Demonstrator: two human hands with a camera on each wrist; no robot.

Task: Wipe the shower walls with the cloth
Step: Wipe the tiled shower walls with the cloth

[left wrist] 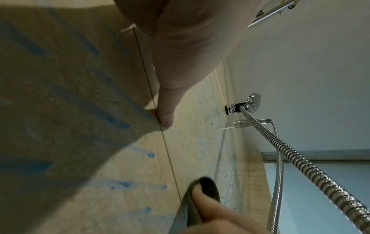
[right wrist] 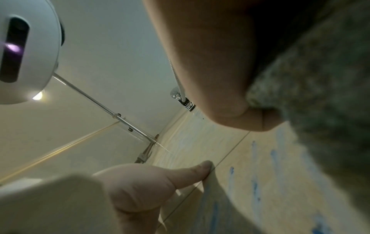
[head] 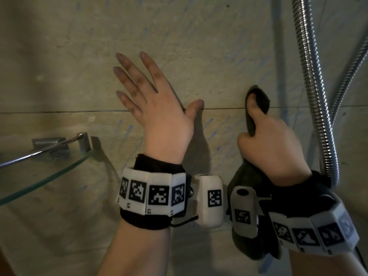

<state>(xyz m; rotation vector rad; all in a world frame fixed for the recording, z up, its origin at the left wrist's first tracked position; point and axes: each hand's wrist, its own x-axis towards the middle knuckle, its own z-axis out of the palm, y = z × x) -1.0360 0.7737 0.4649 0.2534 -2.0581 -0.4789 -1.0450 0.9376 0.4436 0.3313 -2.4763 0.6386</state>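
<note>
The left hand (head: 159,108) braces spread flat on the shower wall (head: 59,56) while the right hand (head: 272,148) presses the gripped cloth (head: 258,96) against it (mid-wipe, seemingly), next sweeping firmly over the blue streaks (head: 129,128)

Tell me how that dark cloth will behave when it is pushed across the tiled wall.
The cloth is probably floppy: it drapes over the right hand and hangs below the wrist. Its fuzzy pile in the right wrist view suggests it will drag rather than slide on the wall. It looks light, likely bunching unless pressed flat.
</note>
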